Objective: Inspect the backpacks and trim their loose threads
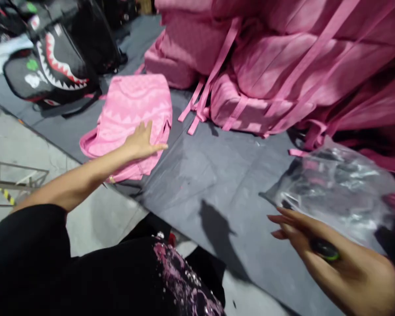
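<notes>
My left hand (141, 142) lies flat, fingers stretched out, on a pink backpack (131, 116) that rests near the left edge of a grey-covered table (204, 175). My right hand (303, 230) hovers over the table at the lower right, fingers extended and apart, holding nothing. It is close to the near edge of a clear plastic bag (335, 188), not gripping it. A dark band with a green edge (324, 250) sits on my right wrist.
A big heap of pink backpacks with loose straps (283, 66) fills the back right. Black backpacks with a shark-mouth print (52, 66) lie at the back left. A metal frame (16, 180) stands on the pale floor to the left.
</notes>
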A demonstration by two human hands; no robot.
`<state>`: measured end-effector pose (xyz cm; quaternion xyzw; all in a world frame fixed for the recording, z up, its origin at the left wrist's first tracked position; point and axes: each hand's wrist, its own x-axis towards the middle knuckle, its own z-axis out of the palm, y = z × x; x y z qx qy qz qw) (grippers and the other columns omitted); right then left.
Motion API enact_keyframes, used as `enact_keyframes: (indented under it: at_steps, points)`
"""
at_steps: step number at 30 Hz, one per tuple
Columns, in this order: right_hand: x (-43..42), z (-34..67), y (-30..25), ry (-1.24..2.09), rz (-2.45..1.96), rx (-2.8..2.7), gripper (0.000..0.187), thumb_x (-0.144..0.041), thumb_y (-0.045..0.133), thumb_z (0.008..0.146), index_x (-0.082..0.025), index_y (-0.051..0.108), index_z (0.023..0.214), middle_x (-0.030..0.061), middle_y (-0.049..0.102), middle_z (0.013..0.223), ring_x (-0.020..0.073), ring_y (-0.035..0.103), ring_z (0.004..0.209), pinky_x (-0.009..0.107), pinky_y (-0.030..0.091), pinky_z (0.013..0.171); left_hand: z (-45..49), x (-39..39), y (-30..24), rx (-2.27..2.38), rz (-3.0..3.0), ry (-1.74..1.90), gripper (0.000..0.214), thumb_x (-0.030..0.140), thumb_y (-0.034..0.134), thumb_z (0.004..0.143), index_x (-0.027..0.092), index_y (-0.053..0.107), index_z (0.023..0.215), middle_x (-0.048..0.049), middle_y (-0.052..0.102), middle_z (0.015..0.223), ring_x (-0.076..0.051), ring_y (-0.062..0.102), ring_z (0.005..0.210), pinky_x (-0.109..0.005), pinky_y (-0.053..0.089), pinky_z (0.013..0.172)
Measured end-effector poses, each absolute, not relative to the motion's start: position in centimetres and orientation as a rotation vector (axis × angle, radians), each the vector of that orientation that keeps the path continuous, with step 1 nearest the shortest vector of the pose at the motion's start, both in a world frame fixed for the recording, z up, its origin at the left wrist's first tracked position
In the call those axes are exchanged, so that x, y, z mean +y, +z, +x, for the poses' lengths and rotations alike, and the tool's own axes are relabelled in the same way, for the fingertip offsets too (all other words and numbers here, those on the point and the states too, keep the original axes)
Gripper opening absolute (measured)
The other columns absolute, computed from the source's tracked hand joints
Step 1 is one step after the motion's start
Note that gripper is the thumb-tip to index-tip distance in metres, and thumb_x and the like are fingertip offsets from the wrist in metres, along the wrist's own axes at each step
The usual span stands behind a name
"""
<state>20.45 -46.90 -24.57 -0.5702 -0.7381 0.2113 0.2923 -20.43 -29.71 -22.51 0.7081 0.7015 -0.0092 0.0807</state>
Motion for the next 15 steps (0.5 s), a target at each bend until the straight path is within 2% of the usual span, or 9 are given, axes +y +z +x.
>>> enact_keyframes:
  at_steps: [2,5,7,9,12,13,15]
  points:
    - [-49.5,18.1,-23.9,0.656,-1.527,-1.978,0.029,-0.039,0.058,0.096,-0.025,0.065,0.12,0.0051,0.079,0.095,0.0177,0.077,0.069,0.026,0.064,0.067,-21.4,-34.7,-25.4,2.083,2.155,-0.127,0.106,0.065,0.066,0.082,0.005,0.021,0.156,-0.0308,0.036,0.155,-0.043,0.038,0.144,-0.051,0.039,0.113]
    - [-52.7,14.8,-23.7,0.748,-1.514,-1.994,0.026,-0.034,0.056,0.097,-0.021,0.065,0.117,0.0066,0.08,0.092,0.0175,0.077,0.072,0.025,0.063,0.067,-21.5,-38.2,-27.1,2.178,2.201,-0.113,0.069,0.04,0.059,0.092,0.003,0.038,0.147,-0.0297,0.056,0.135,-0.04,0.056,0.126,-0.046,0.048,0.097]
    - [-54.5,13.4,-24.0,0.768,-1.521,-2.01,0.028,-0.033,0.054,0.097,-0.019,0.065,0.118,0.008,0.08,0.093,0.0183,0.077,0.074,0.026,0.062,0.068,-21.5,-38.6,-27.0,2.189,2.195,-0.073,0.041,0.023,0.051,0.093,0.004,0.056,0.13,-0.0265,0.067,0.117,-0.037,0.065,0.112,-0.042,0.05,0.087]
    - [-56.0,12.6,-24.5,0.79,-1.531,-2.025,0.029,-0.034,0.053,0.097,-0.019,0.066,0.118,0.0086,0.08,0.094,0.0193,0.077,0.076,0.027,0.062,0.069,-21.9,-38.3,-25.4,2.149,2.234,-0.008,0.027,0.016,0.051,0.09,0.008,0.069,0.109,-0.0218,0.072,0.101,-0.035,0.069,0.101,-0.04,0.05,0.08]
    - [-57.1,11.9,-25.2,0.871,-1.537,-2.026,0.032,-0.039,0.049,0.098,-0.019,0.066,0.117,0.0089,0.079,0.094,0.02,0.077,0.074,0.029,0.061,0.066,-23.6,-38.0,-20.4,2.171,2.294,0.155,0.021,0.022,0.055,0.089,0.016,0.074,0.097,-0.0153,0.075,0.093,-0.034,0.071,0.095,-0.038,0.049,0.074]
    - [-57.1,11.6,-25.4,0.882,-1.532,-2.019,0.034,-0.041,0.048,0.099,-0.02,0.066,0.118,0.0092,0.079,0.094,0.0204,0.077,0.074,0.03,0.061,0.066,-24.5,-38.1,-18.3,2.184,2.285,0.303,0.022,0.027,0.056,0.089,0.017,0.074,0.096,-0.0132,0.075,0.093,-0.032,0.071,0.094,-0.037,0.049,0.073]
    - [-56.5,10.5,-25.6,0.816,-1.497,-2.001,0.035,-0.041,0.049,0.098,-0.02,0.066,0.12,0.0103,0.079,0.098,0.0218,0.077,0.078,0.033,0.062,0.071,-26.4,-38.9,-14.4,2.092,2.16,0.845,0.025,0.037,0.061,0.088,0.017,0.074,0.098,-0.0083,0.075,0.094,-0.027,0.07,0.092,-0.035,0.051,0.074]
